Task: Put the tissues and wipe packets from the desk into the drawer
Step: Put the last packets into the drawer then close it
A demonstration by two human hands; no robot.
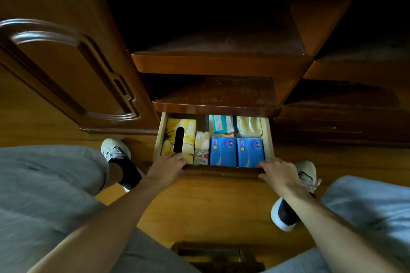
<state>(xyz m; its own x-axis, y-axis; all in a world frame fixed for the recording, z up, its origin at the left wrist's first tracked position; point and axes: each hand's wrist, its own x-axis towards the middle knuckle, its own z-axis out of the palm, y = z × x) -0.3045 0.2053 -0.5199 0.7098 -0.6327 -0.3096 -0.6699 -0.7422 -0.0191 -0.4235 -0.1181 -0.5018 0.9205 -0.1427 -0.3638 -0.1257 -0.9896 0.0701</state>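
The low wooden drawer (221, 172) stands pulled out below the desk's shelves. Inside lie a yellow tissue box (170, 133) with a dark slot at the left, small white packets (201, 147) beside it, two blue tissue packs (223, 150) (250, 152) at the front, a teal-and-white wipe packet (220, 123) and a pale yellow packet (249, 127) at the back. My left hand (168, 167) grips the drawer's front edge at its left end. My right hand (277, 173) grips the same edge at its right end.
A carved cabinet door (66, 77) stands at the left. Two dark shelves (217, 62) (215, 104) overhang the drawer. My knees in grey shorts and my white shoes (115, 149) flank the drawer on the wooden floor. A small wooden stool (217, 255) sits under me.
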